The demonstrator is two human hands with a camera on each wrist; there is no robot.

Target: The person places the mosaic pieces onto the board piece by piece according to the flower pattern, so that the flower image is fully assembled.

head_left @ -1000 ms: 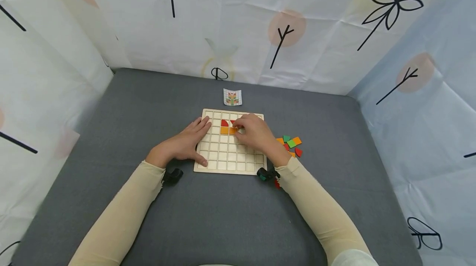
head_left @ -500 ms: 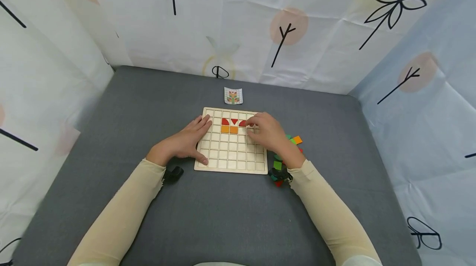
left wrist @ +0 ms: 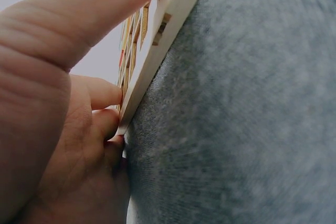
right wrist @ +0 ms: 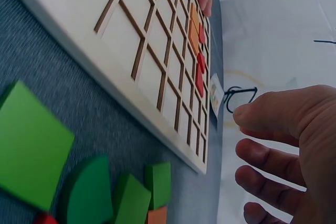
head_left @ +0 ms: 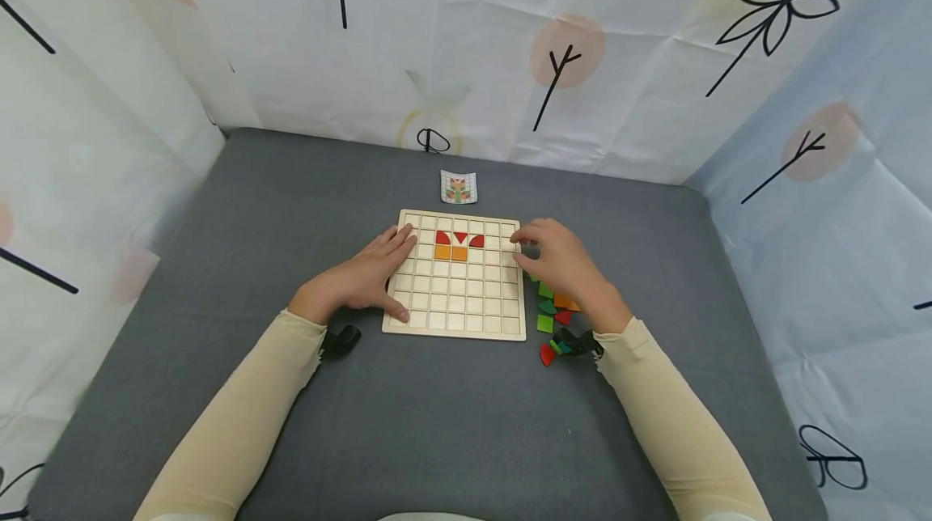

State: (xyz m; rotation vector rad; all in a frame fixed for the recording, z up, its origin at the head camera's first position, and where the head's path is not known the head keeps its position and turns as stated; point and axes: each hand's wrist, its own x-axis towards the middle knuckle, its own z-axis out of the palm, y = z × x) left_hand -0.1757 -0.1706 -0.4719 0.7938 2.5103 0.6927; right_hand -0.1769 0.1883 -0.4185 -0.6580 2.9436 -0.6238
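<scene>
A pale wooden grid board lies on the grey cloth. Near its upper middle sit two orange squares, a red triangle and, on either side of it, red quarter-round pieces. My left hand rests spread along the board's left edge, thumb and fingers on the rim; the left wrist view shows this thumb close up. Over the right edge hovers my right hand, its fingers loosely bent. In the right wrist view nothing shows between those fingers.
Right of the board lie loose pieces: a light green square, a dark green rounded piece, a red piece and several others, partly under my right wrist. A small printed pattern card lies beyond the board.
My right hand has moved right from the middle of the board, leaving the red triangle and the right red piece showing in their cells. The left hand stays on the board's edge.
</scene>
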